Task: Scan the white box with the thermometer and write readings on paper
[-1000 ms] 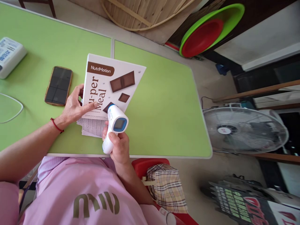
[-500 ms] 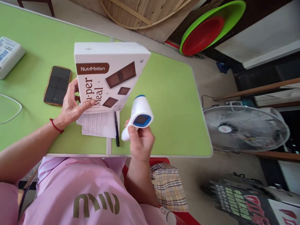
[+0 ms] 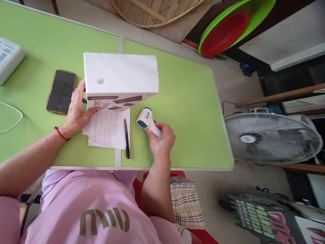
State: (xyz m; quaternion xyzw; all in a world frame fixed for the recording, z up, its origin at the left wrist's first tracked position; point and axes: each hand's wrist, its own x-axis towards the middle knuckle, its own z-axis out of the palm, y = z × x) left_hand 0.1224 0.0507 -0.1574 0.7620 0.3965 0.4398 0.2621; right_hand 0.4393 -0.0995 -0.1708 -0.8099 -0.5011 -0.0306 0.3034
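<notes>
My left hand [image 3: 78, 105] grips the lower left corner of a white box [image 3: 122, 73] printed "NutriMotion", thumb on its front face. The box stands upright over the green table, its plain white top turned toward me. In my right hand [image 3: 163, 138] is a white and blue infrared thermometer [image 3: 145, 118], held by its handle and tipped over to the left, its buttons showing. Below the box lie handwritten sheets of paper [image 3: 104, 130], partly covered by it. A black pen [image 3: 126, 139] rests along the papers' right edge.
On the green table [image 3: 193, 115], a phone [image 3: 61, 91] lies left of my left hand. Farther left are a white box-shaped device [image 3: 10, 59] and a white cable [image 3: 19, 118]. A fan [image 3: 271, 139] stands past the right edge. Green and red basins [image 3: 225, 34] lean at the back.
The box has tilted, so more of its top and less of its printed front shows. My right hand has moved right and turned the thermometer leftward and down.
</notes>
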